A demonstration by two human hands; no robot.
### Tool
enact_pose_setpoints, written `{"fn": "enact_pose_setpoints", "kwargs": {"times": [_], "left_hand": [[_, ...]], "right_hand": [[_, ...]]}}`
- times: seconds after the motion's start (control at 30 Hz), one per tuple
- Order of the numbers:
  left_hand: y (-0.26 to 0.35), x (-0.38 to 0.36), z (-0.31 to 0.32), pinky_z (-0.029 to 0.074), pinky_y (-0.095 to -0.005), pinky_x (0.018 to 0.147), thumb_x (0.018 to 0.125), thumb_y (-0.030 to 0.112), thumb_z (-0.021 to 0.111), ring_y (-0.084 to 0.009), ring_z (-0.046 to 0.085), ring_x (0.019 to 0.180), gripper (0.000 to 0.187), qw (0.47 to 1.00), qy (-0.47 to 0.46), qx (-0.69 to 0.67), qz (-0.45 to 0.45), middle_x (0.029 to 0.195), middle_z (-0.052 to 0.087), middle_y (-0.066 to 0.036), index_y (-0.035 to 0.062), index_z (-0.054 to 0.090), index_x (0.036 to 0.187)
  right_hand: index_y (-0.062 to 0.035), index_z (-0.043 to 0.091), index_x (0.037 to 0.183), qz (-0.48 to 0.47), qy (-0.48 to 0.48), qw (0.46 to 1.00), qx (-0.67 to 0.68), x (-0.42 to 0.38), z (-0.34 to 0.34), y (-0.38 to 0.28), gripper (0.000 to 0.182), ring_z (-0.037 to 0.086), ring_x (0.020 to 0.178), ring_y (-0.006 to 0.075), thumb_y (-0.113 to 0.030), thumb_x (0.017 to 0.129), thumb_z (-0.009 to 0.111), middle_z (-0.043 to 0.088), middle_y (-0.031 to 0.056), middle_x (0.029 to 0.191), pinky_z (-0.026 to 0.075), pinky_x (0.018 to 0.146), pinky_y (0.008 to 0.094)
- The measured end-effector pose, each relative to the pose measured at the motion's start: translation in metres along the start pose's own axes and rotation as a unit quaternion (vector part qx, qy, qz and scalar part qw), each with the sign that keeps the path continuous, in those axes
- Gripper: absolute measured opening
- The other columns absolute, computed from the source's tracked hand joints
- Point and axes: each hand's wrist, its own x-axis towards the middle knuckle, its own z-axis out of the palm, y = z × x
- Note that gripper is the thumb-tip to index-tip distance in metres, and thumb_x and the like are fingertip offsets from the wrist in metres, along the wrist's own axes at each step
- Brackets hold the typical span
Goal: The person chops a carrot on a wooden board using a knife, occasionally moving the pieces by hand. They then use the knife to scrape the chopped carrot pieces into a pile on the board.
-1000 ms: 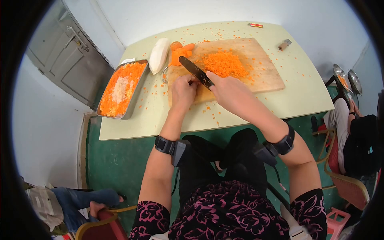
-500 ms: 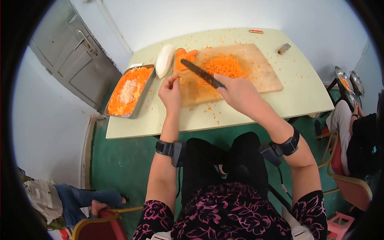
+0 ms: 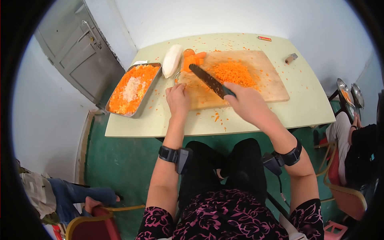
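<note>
My right hand is closed round the handle of a knife, its dark wide blade specked with carrot bits and slanting over the cutting board. Beside the blade lies a heap of finely diced carrot. My left hand sits at the board's left edge, fingers curled over it near a metal ring handle. Carrot pieces rest at the board's far left corner. Next to them is a peeled white radish. How my left fingertips meet the board is partly hidden.
A metal tray of chopped carrot with a pale chopped heap stands at the table's left. A red-labelled item and a wooden-handled tool lie at the far right. Seated people are at both sides; metal bowls stand at right.
My left hand has gone from a raised pinch to the board's left edge. The knife, still in my right hand, has turned slightly and stays over the board. The camera view has shifted a little.
</note>
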Motion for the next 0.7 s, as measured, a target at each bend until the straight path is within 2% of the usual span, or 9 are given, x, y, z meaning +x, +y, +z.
{"fn": "enact_pose_setpoints", "kwargs": {"times": [0.07,0.13,0.17,0.27,0.4,0.5,0.6,0.67,0.7], "left_hand": [[0.000,0.007,-0.002,0.043,-0.0394,0.080,0.074,0.004,0.058,-0.0314,0.055,0.085,0.018,0.999,-0.042,0.012,0.011,0.088,0.063,-0.016,0.0021,0.068,0.089],[0.000,0.015,-0.006,0.043,-0.0410,0.077,0.073,0.005,0.058,-0.0330,0.055,0.083,0.017,0.995,-0.091,0.016,0.023,0.086,0.063,-0.017,0.0016,0.068,0.086],[-0.004,0.021,-0.007,0.043,-0.0418,0.076,0.073,0.005,0.058,-0.0339,0.055,0.083,0.016,0.992,-0.118,0.014,0.030,0.085,0.062,-0.018,0.0014,0.068,0.085],[0.004,0.035,0.002,0.044,-0.0421,0.073,0.074,0.005,0.058,-0.0339,0.056,0.081,0.013,0.984,-0.178,0.018,0.026,0.083,0.062,-0.019,0.0008,0.067,0.081],[0.046,0.029,0.000,0.046,-0.0376,0.069,0.075,0.007,0.060,-0.0295,0.059,0.078,0.009,0.960,-0.265,-0.086,0.009,0.081,0.062,-0.017,0.0006,0.065,0.078],[0.066,0.027,-0.009,0.047,-0.0329,0.066,0.076,0.007,0.062,-0.0257,0.060,0.074,0.008,0.932,-0.277,-0.204,-0.114,0.079,0.062,-0.014,0.0009,0.065,0.080],[0.053,0.006,-0.017,0.047,-0.0307,0.064,0.076,0.005,0.063,-0.0243,0.059,0.069,0.010,0.969,-0.127,-0.210,-0.043,0.076,0.061,-0.011,0.0021,0.067,0.085],[0.055,-0.015,-0.041,0.047,-0.0318,0.067,0.075,0.005,0.065,-0.0256,0.058,0.075,0.015,0.972,-0.188,-0.141,-0.009,0.080,0.061,-0.011,0.0032,0.067,0.090],[0.057,-0.027,-0.047,0.047,-0.0319,0.070,0.075,0.006,0.066,-0.0253,0.058,0.078,0.017,0.974,-0.184,-0.121,0.045,0.083,0.061,-0.011,0.0015,0.066,0.091]], "right_hand": [[-0.0008,0.050,0.122,0.058,0.003,0.994,0.097,0.002,-0.013,0.004,0.040,0.058,0.053,0.0240,-0.018,0.085,0.056,0.059,0.0159,0.069,0.047,0.051,0.0341],[-0.0010,0.050,0.124,0.165,-0.023,0.959,0.227,-0.004,-0.028,0.011,0.041,0.052,0.044,0.0136,-0.019,0.088,0.057,0.056,0.0083,0.066,0.044,0.043,0.0263],[-0.0025,0.050,0.123,0.178,-0.017,0.936,0.304,-0.008,-0.024,0.029,0.040,0.051,0.046,0.0085,-0.020,0.088,0.056,0.053,0.0032,0.064,0.044,0.042,0.0236],[-0.0023,0.051,0.121,0.217,0.001,0.862,0.458,-0.019,-0.019,0.062,0.037,0.051,0.046,0.0087,-0.019,0.089,0.056,0.053,0.0023,0.065,0.043,0.041,0.0232],[-0.0012,0.049,0.120,0.234,0.052,0.829,0.505,-0.031,-0.013,0.087,0.038,0.051,0.047,0.0088,-0.019,0.088,0.058,0.054,0.0025,0.067,0.042,0.040,0.0230],[-0.0022,0.049,0.118,0.218,0.072,0.810,0.540,-0.038,-0.010,0.102,0.035,0.051,0.047,0.0083,-0.019,0.088,0.058,0.054,0.0024,0.067,0.042,0.040,0.0222],[-0.0035,0.050,0.116,0.206,0.103,0.795,0.562,-0.043,-0.007,0.107,0.032,0.051,0.047,0.0080,-0.019,0.089,0.058,0.054,0.0021,0.067,0.042,0.040,0.0217],[-0.0043,0.051,0.115,0.200,0.120,0.785,0.573,-0.047,-0.004,0.108,0.031,0.051,0.047,0.0079,-0.018,0.089,0.057,0.054,0.0020,0.067,0.042,0.040,0.0216],[-0.0045,0.051,0.116,0.197,0.125,0.782,0.578,-0.049,-0.003,0.108,0.031,0.051,0.047,0.0079,-0.018,0.089,0.057,0.054,0.0020,0.067,0.042,0.040,0.0216]]}}
